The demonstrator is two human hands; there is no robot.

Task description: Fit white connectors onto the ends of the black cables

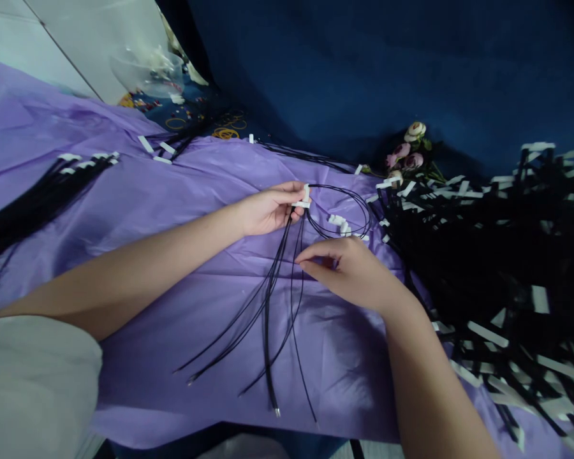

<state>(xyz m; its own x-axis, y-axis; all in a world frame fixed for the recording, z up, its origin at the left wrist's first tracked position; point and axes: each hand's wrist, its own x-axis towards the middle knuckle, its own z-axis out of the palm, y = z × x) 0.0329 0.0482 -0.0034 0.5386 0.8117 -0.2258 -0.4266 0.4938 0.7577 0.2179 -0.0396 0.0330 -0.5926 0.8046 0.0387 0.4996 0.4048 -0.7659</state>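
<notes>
In the head view my left hand [273, 209] is closed on a bundle of thin black cords [268, 306], pinched near white paper tags [306, 194]. Several cord ends hang down from it over the purple sheet. To the right of the tags, part of the cords curves in a loop [363, 203]. My right hand [347, 268] is just below that loop, with thumb and forefinger pinched together at one of the hanging cords. White tag pieces [340, 224] show through the loop, above the right hand.
A purple sheet [210, 261] covers the work surface. Tagged black bundles [52, 191] lie at the left, and a large heap of them [483, 268] at the right. Artificial flowers [406, 153], yellow rubber bands [226, 133] and a clear bowl [148, 73] are at the back.
</notes>
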